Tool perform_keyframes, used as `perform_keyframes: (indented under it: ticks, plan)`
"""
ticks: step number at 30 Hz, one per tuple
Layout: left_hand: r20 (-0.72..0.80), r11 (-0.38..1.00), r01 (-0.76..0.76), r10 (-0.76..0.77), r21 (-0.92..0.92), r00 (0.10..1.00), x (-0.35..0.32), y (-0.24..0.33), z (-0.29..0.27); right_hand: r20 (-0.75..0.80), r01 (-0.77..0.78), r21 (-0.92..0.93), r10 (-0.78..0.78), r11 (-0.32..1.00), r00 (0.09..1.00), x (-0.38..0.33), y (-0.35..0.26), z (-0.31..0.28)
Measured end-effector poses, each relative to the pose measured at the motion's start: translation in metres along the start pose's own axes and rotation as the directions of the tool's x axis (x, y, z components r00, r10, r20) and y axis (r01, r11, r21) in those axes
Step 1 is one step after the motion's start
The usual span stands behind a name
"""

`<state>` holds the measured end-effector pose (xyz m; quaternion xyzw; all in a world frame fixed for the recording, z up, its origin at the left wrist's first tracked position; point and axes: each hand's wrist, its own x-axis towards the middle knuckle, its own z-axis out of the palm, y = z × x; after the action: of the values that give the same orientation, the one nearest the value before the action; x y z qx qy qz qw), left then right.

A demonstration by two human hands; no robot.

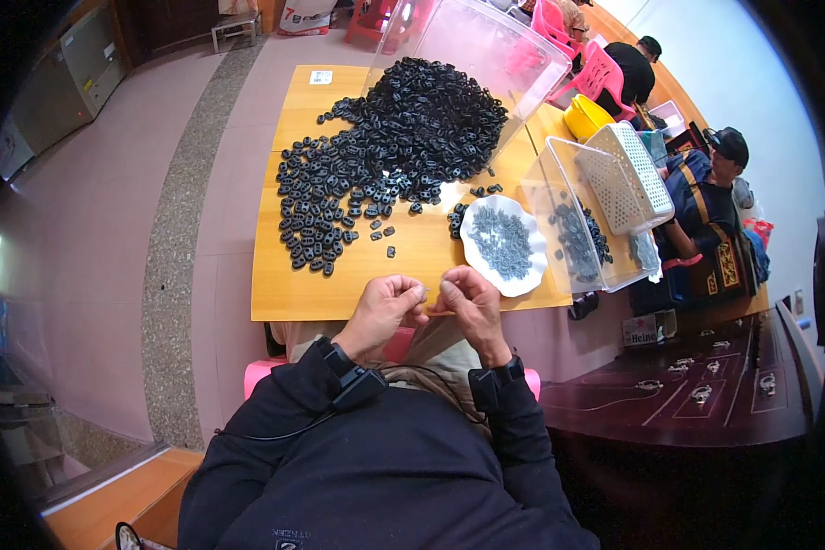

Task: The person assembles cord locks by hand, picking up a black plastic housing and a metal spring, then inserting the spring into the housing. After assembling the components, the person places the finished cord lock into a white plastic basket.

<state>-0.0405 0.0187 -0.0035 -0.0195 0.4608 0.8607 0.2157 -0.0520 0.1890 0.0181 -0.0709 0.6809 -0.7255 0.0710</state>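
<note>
Head view showed the left hand (380,316) and the right hand (470,307) close together over the near edge of the wooden counter (357,293). On each hand the thumb and forefinger were closed in a pinch, tips facing, with a narrow gap between the hands. Something tiny and pale seemed to show at the left fingertips, but it was too small to name, and whether the right fingers gripped anything could not be told. Holding the tips face to face low before the chest probably gave steadiness and a clear line of sight for such small work.

The black pieces (316,206) spread leftward and toward the person from a deep heap (422,119) at the mouth of a clear bin (486,41), likely so that single ones were easy to pick. A white scalloped plate (538,240) stood just beyond the right hand, perhaps for a short reach; its rim kept the small translucent pieces (502,243) together. To its right, a second clear bin (625,268) held more black parts, with a perforated basket (625,174) at its far side.

Bare wood lay ahead of the left hand; the plate and second bin crowded the right side.
</note>
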Motion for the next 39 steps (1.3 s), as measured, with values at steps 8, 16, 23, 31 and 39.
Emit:
perform_keyframes:
  ticks: [8,16,23,31,39]
  plan:
    - [-0.027,0.999,0.029,-0.030,-0.027,0.999,-0.003,0.004,0.001,-0.070,0.165,-0.916,-0.550,0.366,0.832,0.020,-0.033,-0.047]
    - [0.013,0.992,0.019,-0.018,-0.121,1.000,-0.003,0.002,-0.001,0.055,0.042,-0.310,-0.026,0.950,0.998,0.004,-0.015,-0.015]
    - [0.026,0.988,-0.008,0.012,-0.156,1.000,-0.003,0.006,-0.001,0.046,-0.108,0.022,0.107,0.994,0.993,0.002,0.002,0.009]
    - [-0.041,0.987,-0.029,0.023,-0.160,0.999,-0.003,0.006,0.001,0.002,-0.042,0.091,0.042,0.995,0.999,0.005,0.018,0.006]
    - [-0.099,0.979,-0.053,0.034,-0.194,0.994,-0.004,0.006,0.001,0.034,-0.040,0.154,0.036,0.987,0.999,0.004,0.018,0.005]
